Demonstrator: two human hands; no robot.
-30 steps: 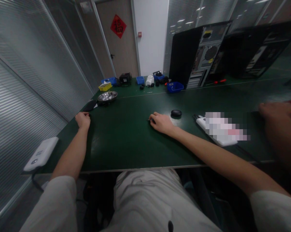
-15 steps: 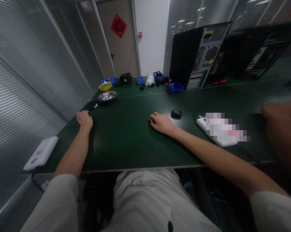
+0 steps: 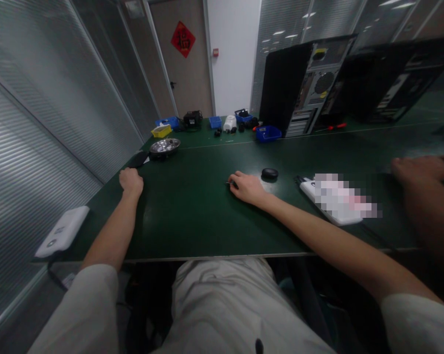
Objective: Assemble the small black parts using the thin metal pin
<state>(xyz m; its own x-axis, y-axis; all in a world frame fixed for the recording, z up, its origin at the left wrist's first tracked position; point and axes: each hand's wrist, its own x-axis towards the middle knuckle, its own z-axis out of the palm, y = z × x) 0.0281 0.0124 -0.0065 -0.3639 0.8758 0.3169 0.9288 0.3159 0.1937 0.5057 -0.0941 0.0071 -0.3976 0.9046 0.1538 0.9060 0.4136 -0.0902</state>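
Note:
My right hand [image 3: 248,188] rests on the green table [image 3: 185,216] with its fingers closed round a small dark object [image 3: 234,184]. A thin, pale tip sticks out of it to the left; its kind is not clear. Just right of that hand lies a black oval object [image 3: 269,173] like a computer mouse. At the table's left side, my left hand [image 3: 132,183] is closed on the surface, with its curled fingers mostly hidden. Beyond its knuckles lie a flat black object [image 3: 138,159] and a round metal dish [image 3: 164,146] with small shiny pieces in it.
A white device [image 3: 63,232] sits at the left edge, and another white device [image 3: 332,206], partly blurred out, lies at right. Further right is another person's hand [image 3: 417,169]. Blue trays [image 3: 268,133], a yellow tray [image 3: 162,131] and an open computer case [image 3: 306,86] stand behind.
My left hand has shifted very slightly and turned, its fingers now less visible. My right hand stays in place. The other person's hand at right has moved a little to the left.

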